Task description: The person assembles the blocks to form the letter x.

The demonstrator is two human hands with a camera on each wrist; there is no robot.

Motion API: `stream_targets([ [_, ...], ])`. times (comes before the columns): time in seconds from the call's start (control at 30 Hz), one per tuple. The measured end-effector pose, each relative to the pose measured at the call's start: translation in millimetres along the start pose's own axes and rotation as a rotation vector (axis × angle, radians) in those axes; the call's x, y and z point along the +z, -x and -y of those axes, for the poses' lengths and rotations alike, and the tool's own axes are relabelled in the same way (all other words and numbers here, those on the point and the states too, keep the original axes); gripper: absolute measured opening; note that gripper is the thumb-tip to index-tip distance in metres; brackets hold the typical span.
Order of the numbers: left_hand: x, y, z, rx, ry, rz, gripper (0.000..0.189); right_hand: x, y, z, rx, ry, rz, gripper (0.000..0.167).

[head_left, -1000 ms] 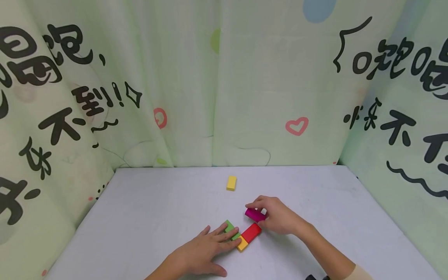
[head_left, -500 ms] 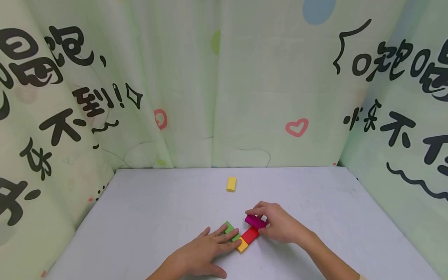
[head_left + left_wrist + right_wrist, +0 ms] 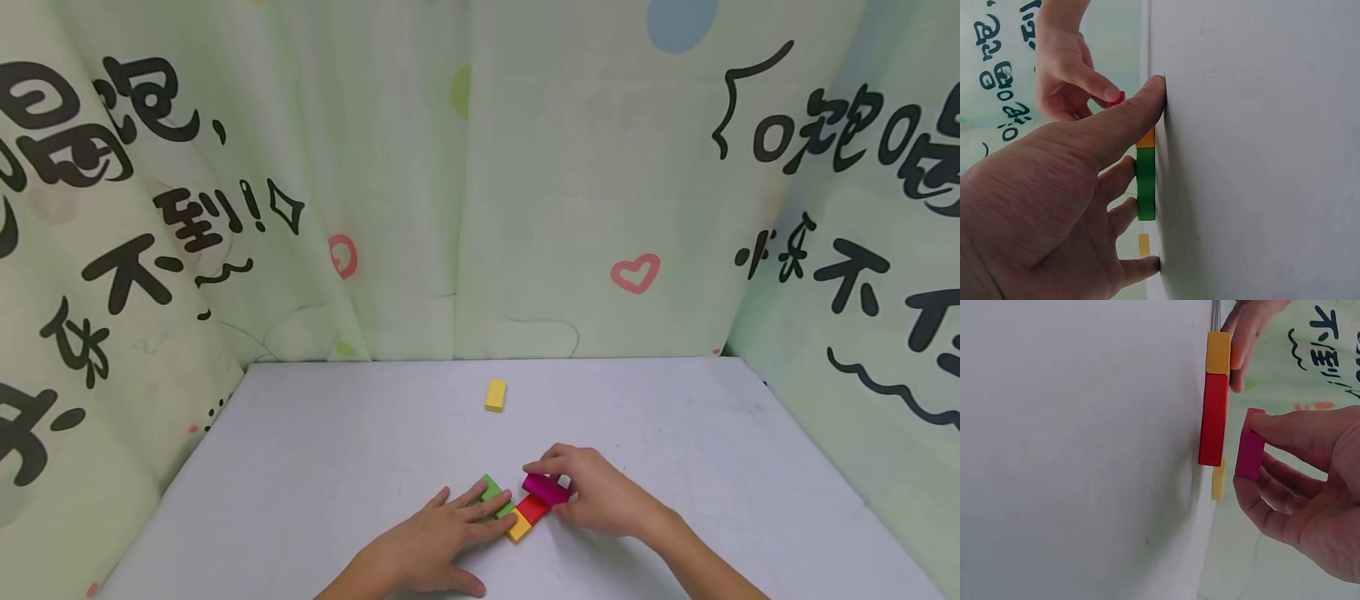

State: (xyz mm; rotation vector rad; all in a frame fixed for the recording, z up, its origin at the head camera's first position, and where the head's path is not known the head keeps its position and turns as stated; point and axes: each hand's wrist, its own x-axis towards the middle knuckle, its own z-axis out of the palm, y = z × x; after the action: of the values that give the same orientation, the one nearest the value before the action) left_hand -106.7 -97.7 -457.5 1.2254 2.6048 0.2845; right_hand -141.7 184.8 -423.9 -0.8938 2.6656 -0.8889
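My right hand [image 3: 611,492] pinches a magenta block [image 3: 1250,445] between thumb and fingers. In the right wrist view a gap shows between it and the red block [image 3: 1214,419] on the table. That red block lies end to end with an orange block [image 3: 519,526]. A green block [image 3: 1145,184] meets the orange one at a corner, forming an angled row. My left hand [image 3: 442,542] lies spread with fairly straight fingers, its fingertips on the green and orange blocks and its thumb down at the table.
A lone yellow block [image 3: 496,396] lies farther back on the white table [image 3: 337,442]. Pale green printed curtains [image 3: 540,167] hang behind the table and along both sides.
My right hand has brought the magenta block nearer to me and lower, so it now overlaps more of the red block in the head view. The left hand stays in place.
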Motion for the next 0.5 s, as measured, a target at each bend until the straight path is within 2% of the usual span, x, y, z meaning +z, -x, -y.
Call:
stream_targets([
  [0.33, -0.1, 0.7, 0.1, 0.015, -0.004, -0.014, 0.083, 4.7, 7.8, 4.7, -0.029, 0.009, -0.001, 0.050],
  [0.5, -0.4, -0.1, -0.2, 0.007, 0.004, 0.000, 0.083, 7.1, 12.7, 6.4, -0.043, 0.014, 0.001, 0.052],
])
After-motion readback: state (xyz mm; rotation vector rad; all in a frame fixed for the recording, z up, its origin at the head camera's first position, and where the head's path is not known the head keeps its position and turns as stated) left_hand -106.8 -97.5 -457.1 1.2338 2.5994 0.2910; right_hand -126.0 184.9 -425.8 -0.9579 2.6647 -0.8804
